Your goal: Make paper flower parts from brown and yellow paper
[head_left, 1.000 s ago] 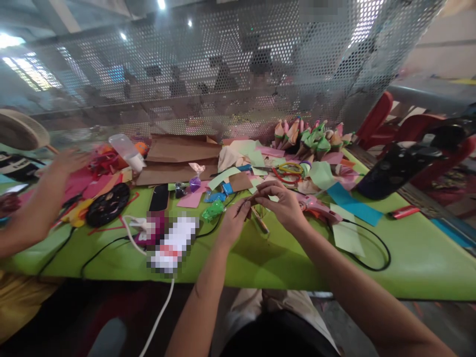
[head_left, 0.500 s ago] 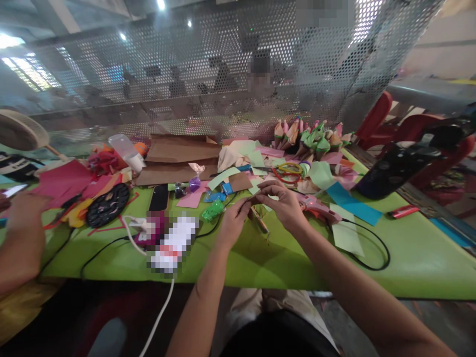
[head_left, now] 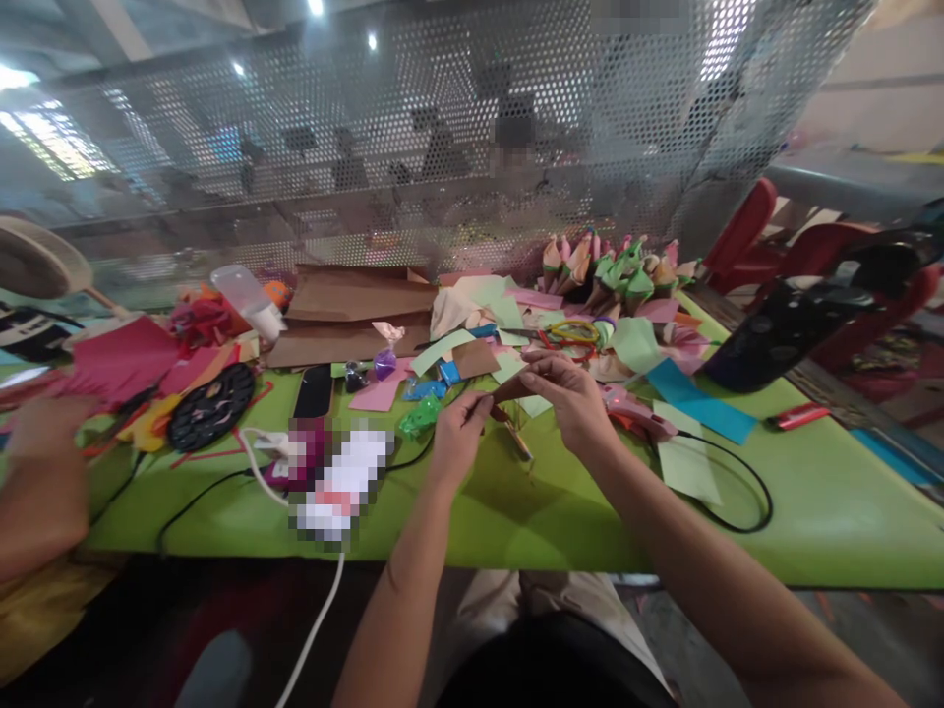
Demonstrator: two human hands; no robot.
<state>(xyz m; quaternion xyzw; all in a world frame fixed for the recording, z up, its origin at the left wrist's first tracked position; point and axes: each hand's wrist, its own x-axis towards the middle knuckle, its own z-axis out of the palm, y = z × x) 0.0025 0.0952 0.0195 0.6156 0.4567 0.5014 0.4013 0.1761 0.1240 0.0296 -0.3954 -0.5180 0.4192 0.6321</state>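
Note:
Between my two hands is a small brown piece of paper [head_left: 508, 387], stretched above the green table [head_left: 560, 521]. My left hand [head_left: 455, 433] pinches its left end with thumb and fingertips. Its right end is in the closed fingers of my right hand [head_left: 571, 395]. Just below the paper lies a thin stick-like object [head_left: 520, 442], partly covered by the hands; its kind is unclear. A pink glue gun [head_left: 638, 411] with a black cord rests right of my right hand. Crumpled green plastic [head_left: 420, 417] is left of my left hand.
Paper cones [head_left: 626, 270] stand at the back, near scissors [head_left: 571, 334] and paper scraps. A black bottle [head_left: 782, 329] and red lighter [head_left: 800, 417] are at right. A power strip [head_left: 295, 472], phone [head_left: 314, 391] and another person's arm [head_left: 44, 472] are at left.
My hands have drawn slightly apart, and more of the brown paper shows between them. The other items on the table lie as before.

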